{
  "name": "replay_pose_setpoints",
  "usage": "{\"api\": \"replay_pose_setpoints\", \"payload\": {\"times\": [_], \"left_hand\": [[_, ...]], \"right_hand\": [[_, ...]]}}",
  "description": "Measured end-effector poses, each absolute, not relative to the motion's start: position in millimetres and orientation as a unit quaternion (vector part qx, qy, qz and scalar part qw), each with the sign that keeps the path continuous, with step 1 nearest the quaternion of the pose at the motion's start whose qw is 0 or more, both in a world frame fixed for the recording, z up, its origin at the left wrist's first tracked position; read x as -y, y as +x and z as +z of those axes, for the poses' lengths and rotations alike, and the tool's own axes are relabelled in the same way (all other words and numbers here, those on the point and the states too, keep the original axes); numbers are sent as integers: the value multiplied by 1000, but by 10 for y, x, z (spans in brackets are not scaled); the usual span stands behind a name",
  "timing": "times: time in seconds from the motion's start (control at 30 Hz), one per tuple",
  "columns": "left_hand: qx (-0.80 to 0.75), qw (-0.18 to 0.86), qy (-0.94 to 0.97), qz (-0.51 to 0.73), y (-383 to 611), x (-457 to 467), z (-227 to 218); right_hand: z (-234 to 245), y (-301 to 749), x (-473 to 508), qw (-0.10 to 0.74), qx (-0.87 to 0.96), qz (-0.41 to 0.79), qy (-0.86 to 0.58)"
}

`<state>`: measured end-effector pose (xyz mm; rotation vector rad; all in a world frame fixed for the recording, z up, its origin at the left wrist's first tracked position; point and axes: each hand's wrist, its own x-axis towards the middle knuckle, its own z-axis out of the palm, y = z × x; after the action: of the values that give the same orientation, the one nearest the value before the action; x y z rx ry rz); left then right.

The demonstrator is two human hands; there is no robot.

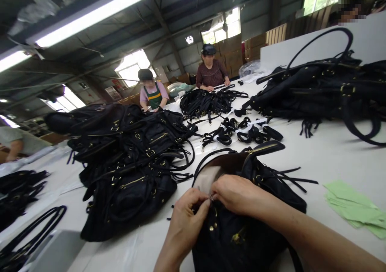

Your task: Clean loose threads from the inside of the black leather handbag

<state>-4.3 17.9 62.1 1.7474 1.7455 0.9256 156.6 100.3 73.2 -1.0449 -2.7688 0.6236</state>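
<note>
- Working at the open mouth of the black bag (223, 244), set on the table (307, 155) beneath both hands.
- Clamped on its rim: left hand (187, 217) and right hand (237, 193), fingertips meeting; cannot tell the exact small part between.
- Best to steady the rim left, pull gently right.
</note>
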Motion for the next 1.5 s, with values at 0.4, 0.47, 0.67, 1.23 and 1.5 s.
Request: {"api": "replay_pose_setpoints", "payload": {"times": [0.4, 0.47, 0.67, 1.23, 1.5], "left_hand": [[-621, 322, 457, 550, 168, -207, 243], [-617, 320, 455, 557, 149, -177, 212], [-615, 264, 472, 575, 151, -166, 270], [-591, 158, 522, 595, 229, -126, 345], [-587, 153, 525, 597, 225, -123, 363]], "right_hand": [[590, 1452, -1136, 250, 708, 607, -261], [538, 1434, -1158, 252, 660, 661, -254], [479, 1403, -1196, 270, 596, 713, -252], [551, 1505, -1197, 257, 634, 676, -272], [546, 1511, -1209, 254, 645, 665, -276]]}}
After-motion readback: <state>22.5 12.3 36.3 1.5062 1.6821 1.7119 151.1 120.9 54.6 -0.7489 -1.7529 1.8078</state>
